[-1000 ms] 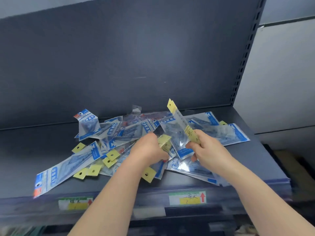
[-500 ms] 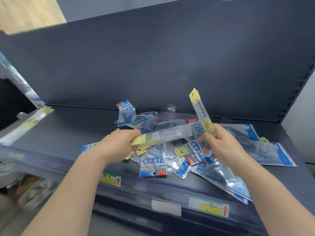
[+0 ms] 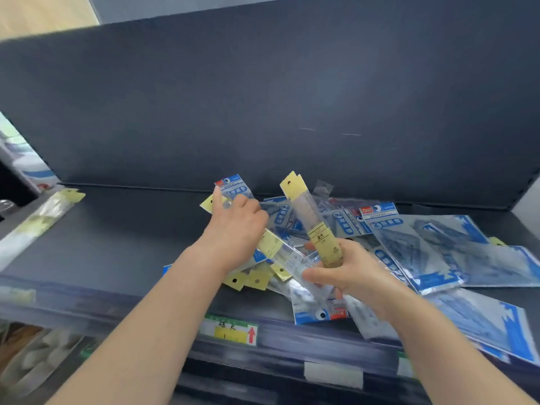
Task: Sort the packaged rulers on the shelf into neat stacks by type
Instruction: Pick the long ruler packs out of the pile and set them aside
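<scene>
Rulers everywhere on this dark shelf (image 3: pixel 122 238), so starting from the left edge: one lone ruler pack (image 3: pixel 46 214), clear with a yellow header, lies flat by itself, well apart from the rest.

Moving in, the left hand (image 3: pixel 233 229) hangs palm down over the heap. Its index finger (image 3: pixel 217 200) points straight out and touches the yellow header of a clear ruler pack (image 3: pixel 280 252). The other fingers curl down over that pack's far edge. The sleeve runs out from under the palm, slanting down to the right.

Just beneath the wrist, a cluster of yellow header tabs (image 3: pixel 257 280) pokes out of the pile. On the shelf's front lip below sits a price label (image 3: pixel 230 330), green, yellow and white with a red arrow.

Now the right hand (image 3: pixel 347 276): its fingers are wrapped tight round the lower end of a bundle of ruler packs (image 3: pixel 309 220). The bundle stands up out of the fist and leans to the left, yellow headers on top. The thumb lies against the low end of the clear ruler pack, so both hands touch it.

Right of that, the blue packs (image 3: pixel 423 249) sprawl in a loose, overlapping heap across the shelf. Some hang over the front edge, and one is propped up near the back panel (image 3: pixel 292 97).
</scene>
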